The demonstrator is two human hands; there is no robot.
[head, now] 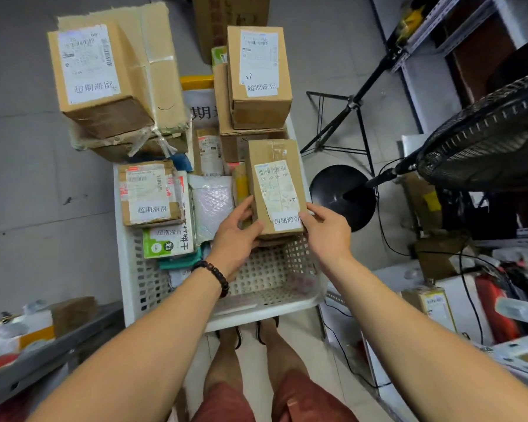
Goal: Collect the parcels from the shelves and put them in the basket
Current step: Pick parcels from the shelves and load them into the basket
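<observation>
A white perforated basket (pixel 265 312) stands on the floor in front of my feet, with several parcels in it. I hold a brown cardboard parcel (pixel 275 184) with a white shipping label over the basket's right side. My left hand (pixel 237 236), with a bead bracelet on the wrist, grips its near left corner. My right hand (pixel 325 233) grips its near right corner. Inside the basket lie a small taped box (pixel 150 193), a bubble-wrap mailer (pixel 212 202) and a green-and-white pack (pixel 168 242). Two big boxes are stacked at the far left (pixel 101 74) and far right (pixel 258 74).
A black fan (pixel 485 141) on a round base (pixel 345 196) stands right of the basket, with a black tripod (pixel 351 108) behind it. Shelves with parcels run along the right (pixel 433 303) and lower left (pixel 43 336). Cables trail on the floor at the right.
</observation>
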